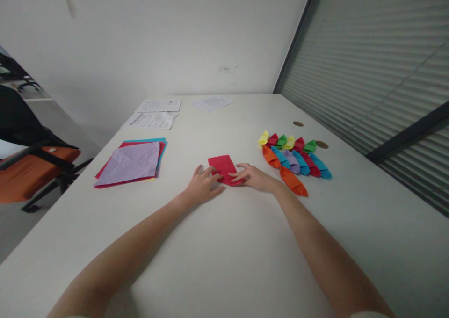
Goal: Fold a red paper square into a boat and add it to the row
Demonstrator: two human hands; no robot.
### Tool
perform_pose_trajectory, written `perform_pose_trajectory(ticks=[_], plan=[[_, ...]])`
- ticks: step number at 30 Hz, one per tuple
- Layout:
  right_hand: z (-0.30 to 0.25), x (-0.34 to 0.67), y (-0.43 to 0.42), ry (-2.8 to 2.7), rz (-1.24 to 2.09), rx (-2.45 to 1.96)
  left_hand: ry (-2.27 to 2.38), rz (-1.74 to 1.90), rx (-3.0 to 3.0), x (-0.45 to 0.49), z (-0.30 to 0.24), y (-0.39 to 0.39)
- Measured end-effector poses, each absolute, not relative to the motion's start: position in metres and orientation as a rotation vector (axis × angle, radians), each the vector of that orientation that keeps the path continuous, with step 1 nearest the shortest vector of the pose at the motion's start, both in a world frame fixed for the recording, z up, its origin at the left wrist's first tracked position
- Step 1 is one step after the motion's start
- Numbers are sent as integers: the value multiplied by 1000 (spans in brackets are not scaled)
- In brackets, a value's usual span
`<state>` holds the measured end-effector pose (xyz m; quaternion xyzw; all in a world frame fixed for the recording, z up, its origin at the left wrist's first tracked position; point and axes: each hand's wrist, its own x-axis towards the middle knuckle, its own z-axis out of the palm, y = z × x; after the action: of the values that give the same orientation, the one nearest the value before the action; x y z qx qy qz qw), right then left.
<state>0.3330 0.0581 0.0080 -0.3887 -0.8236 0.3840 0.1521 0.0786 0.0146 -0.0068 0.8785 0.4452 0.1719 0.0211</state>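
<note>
Red paper [220,162]: flat between your hands, long axis running away and leftward | left hand [203,185], right hand [257,177]: both touching it, fingers apart, unclamped

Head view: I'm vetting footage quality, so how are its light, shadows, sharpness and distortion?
Head view: muted light, a soft shadow beside the left forearm; head view: no glare on the red paper, fine print on the white sheets illegible; head view: blinds seem stretched toward the right edge, as through a wide lens.
</note>
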Motion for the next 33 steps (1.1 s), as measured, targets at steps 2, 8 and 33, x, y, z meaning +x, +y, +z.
perform_pose_trajectory(ticks=[2,8,33], plan=[[11,333,58,-2326,1147,-1102,1374,509,2751,78,-6,14],[18,326,58,-2261,1168,-1043,1319,470,2837,77,-1,13],[-26,300,62,-1845,630,-1300,1484,703,2204,93,-11,16]])
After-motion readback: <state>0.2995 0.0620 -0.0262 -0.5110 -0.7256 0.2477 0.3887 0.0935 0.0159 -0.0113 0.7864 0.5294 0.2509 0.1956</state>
